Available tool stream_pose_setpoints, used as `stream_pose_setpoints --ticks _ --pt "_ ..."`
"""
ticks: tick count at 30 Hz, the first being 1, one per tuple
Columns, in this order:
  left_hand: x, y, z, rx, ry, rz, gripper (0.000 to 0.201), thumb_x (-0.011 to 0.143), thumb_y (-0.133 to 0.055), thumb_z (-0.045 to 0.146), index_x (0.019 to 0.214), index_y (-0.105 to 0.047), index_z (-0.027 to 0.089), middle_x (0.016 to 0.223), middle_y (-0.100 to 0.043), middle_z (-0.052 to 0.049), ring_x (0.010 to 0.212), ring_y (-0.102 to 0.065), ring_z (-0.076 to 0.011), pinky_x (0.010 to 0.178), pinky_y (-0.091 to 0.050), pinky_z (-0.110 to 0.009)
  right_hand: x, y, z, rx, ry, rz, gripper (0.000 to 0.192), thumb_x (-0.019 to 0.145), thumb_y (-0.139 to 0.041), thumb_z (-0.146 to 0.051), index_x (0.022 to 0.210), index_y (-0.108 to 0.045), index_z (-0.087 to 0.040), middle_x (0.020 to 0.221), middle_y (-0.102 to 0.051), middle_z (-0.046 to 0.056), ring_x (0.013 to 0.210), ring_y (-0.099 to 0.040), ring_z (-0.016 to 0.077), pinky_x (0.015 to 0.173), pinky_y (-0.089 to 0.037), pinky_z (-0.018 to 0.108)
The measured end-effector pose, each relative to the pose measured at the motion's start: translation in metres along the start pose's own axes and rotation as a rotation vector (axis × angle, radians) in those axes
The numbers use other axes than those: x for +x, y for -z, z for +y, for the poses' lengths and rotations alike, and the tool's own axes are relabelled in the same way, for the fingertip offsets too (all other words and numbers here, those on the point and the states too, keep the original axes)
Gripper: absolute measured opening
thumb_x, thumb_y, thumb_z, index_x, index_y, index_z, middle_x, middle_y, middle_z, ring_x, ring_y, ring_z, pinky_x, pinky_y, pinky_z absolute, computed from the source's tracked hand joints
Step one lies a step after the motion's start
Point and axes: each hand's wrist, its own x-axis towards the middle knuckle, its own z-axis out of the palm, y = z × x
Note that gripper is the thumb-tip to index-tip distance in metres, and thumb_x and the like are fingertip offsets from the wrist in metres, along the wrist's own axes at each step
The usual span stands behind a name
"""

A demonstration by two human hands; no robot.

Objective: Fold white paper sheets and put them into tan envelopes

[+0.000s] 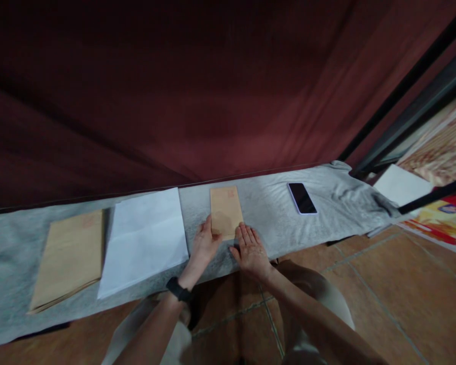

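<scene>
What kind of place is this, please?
Probably a makeshift floor workspace indoors, not a proper office: a grey cloth spread over terracotta floor tiles, a dark red curtain behind, and both hands at a small brown envelope beside white paper.

We saw dark red curtain (197, 86) filling whole backdrop, dimly lit. Grey cloth (269, 203) lay spread as long strip over floor, its far edge against curtain. Terracotta floor tiles (395, 294) with pale grout ran along cloth's near edge. Black metal bars (406, 96) slanted up past cloth's right end.
</scene>
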Motion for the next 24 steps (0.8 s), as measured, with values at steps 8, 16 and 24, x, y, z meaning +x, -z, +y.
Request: stream_pose_setpoints --ticks 8,16,24 --pt "0.002 -0.002 0.008 -0.522 0.152 -0.108 0.089 0.079 -0.061 0.016 0.158 -0.022 0.006 0.071 -0.064 0.004 0.065 -0.061 -0.0166 0.063 -0.049 -0.027 0.013 0.007 -0.008 -0.002 -0.075 -0.026 0.063 0.100 -0.048 -0.039 0.153 -0.042 -0.005 0.154 -0.048 0.024 0.142 -0.048 0.0366 0.119 -0.033 0.055" --pt "-0.003 -0.003 0.032 -0.882 -0.026 -0.131 0.071 0.092 -0.059 0.053 0.152 -0.041 0.019 0.115 -0.069 -0.010 0.101 -0.069 -0.0204 0.084 -0.058 -0.034 0.048 0.036 0.017 0.532 -0.426 0.001 0.043 0.105 -0.037 -0.042 0.121 -0.070 -0.020 0.105 -0.078 0.015 0.093 -0.075 0.0278 0.083 -0.057 0.037" --pt "0.000 -0.019 0.025 -0.936 0.160 -0.253 0.048 0.085 -0.068 0.045 0.122 -0.065 0.016 0.112 -0.074 -0.012 0.095 -0.071 -0.0215 0.076 -0.058 -0.031 0.048 0.029 0.003 1.713 -0.806 -0.110 0.044 0.091 -0.062 -0.058 0.104 -0.071 -0.017 0.098 -0.079 0.012 0.081 -0.077 0.0222 0.075 -0.063 0.035"
